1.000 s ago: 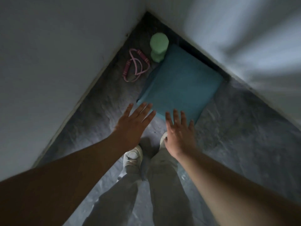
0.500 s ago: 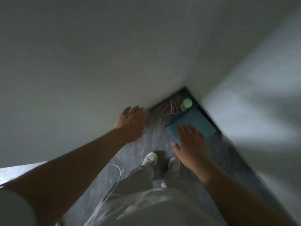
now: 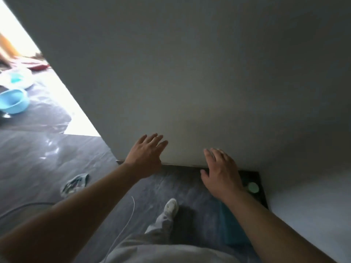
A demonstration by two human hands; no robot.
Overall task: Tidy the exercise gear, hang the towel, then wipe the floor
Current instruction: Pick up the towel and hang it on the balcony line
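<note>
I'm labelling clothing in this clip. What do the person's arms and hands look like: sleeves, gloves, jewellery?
The left forearm and right forearm are bare, with no sleeve showing. The left hand and right hand wear no gloves, and no watch, band or ring is visible, though the picture is dim and blurred.

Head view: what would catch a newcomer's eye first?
Two open hands, the left hand and right hand, stretch out at centre before a grey wall. At far left a blue basin sits on the floor in bright light; a crumpled cloth lies lower left.
</note>
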